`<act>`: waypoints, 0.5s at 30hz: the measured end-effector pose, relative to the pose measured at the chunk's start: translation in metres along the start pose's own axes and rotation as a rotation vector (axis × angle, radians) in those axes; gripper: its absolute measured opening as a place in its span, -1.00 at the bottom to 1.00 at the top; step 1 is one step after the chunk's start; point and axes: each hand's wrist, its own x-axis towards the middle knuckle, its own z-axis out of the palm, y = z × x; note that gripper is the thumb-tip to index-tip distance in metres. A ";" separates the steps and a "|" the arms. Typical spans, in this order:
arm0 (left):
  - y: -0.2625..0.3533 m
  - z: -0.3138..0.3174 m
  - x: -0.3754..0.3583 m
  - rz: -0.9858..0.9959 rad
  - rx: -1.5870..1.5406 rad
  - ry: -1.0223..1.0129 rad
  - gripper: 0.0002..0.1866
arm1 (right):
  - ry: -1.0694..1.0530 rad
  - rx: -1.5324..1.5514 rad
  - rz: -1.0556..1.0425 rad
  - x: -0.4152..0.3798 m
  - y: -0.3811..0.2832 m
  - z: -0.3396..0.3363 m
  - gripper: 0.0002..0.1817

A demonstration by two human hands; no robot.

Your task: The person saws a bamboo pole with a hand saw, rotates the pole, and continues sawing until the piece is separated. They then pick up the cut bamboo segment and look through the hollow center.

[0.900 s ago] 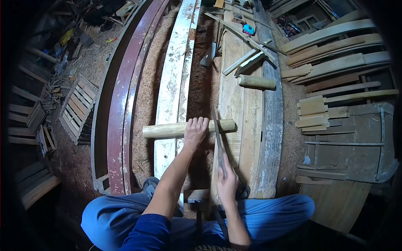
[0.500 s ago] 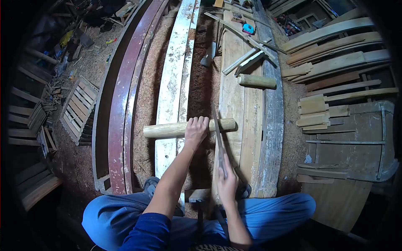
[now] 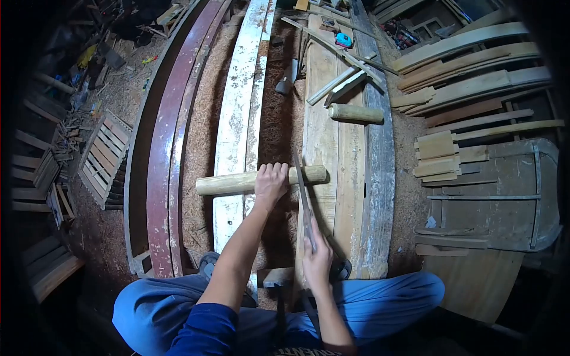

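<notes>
My left hand is closed over a round wooden pole, which lies crosswise over a white-flaked beam and the bare plank bench. In my right hand is a handsaw, gripped at its near end. Its narrow blade, seen almost edge-on, crosses the pole to the right of my left hand. The teeth are too small to make out, and my palm hides most of the handle.
A shorter round piece rests on the plank bench, with crossed wood strips and a blue tape measure beyond. A maroon beam runs along the left. Stacked boards line the right; shavings cover the floor.
The whole view has shifted slightly left. Both hands keep their grips, and the saw still crosses the pole at about the same place.
</notes>
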 end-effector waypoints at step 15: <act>-0.004 0.000 0.002 -0.005 0.007 -0.108 -0.41 | -0.019 0.012 -0.042 0.054 0.001 0.019 -0.44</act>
